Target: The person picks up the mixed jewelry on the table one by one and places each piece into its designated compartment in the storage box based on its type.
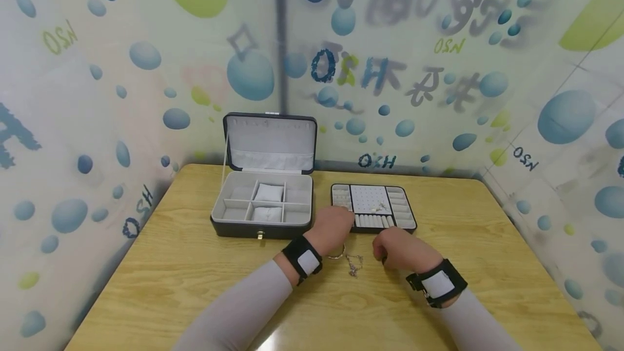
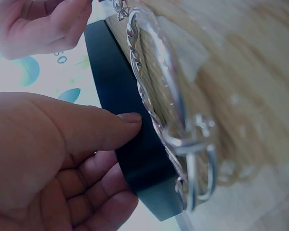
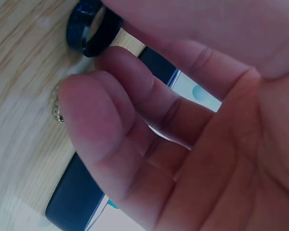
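Observation:
My left hand (image 1: 333,226) grips the front left corner of a black jewelry tray (image 1: 413,215). In the left wrist view its thumb lies on the dark outer wall (image 2: 111,82), with the fingers curled on the other side. A twisted silver bangle (image 2: 135,53) lies on the table just below that hand. Right of the bangle is a silver chain bracelet (image 1: 353,267) with a charm. In front of the tray, my right hand (image 1: 407,251) pinches a dark blue-black ring (image 3: 76,36) near the thumb and index fingertip; the thumb's tip is partly out of view.
An open black jewelry box (image 1: 236,230) with pale compartments and small cushions stands left of the tray, its lid raised (image 1: 270,142). Small earrings (image 1: 379,208) sit on the tray's pad (image 1: 368,196). Behind the wooden table (image 1: 161,280) is a patterned wall.

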The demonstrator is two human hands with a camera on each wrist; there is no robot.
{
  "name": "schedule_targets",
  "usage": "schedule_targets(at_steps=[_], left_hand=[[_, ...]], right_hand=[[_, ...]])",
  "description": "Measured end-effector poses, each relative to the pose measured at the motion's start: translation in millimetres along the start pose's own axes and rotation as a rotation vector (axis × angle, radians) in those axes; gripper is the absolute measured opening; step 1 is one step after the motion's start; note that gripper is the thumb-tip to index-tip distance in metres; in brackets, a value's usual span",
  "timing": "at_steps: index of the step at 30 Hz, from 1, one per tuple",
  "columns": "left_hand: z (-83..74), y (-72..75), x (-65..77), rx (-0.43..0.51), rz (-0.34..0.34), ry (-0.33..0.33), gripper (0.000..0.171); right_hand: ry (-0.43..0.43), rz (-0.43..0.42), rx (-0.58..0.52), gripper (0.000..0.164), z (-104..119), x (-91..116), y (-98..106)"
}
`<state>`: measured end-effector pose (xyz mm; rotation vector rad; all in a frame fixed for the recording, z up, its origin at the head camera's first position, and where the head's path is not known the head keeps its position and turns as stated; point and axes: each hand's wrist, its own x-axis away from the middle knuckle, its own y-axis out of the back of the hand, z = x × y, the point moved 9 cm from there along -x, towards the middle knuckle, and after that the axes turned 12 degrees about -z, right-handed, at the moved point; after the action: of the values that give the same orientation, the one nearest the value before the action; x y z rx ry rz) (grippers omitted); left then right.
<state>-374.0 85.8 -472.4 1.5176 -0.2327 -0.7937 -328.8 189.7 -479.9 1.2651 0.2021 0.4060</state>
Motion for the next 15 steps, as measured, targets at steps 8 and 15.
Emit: schedule_targets(at_steps=[8,15], left_hand=[[-0.6,-0.4,-0.3,-0.021,-0.003,-0.001,0.018],[-0.5,0.4,0.0,-0.032,-0.018,-0.012,0.019]], right_hand=[[0.01,-0.006,0.007,0.034,-0.9,-0.8,-0.8],[-0.012,-0.002,-0.01,0.032,-3.6,-1.7,-4.7]])
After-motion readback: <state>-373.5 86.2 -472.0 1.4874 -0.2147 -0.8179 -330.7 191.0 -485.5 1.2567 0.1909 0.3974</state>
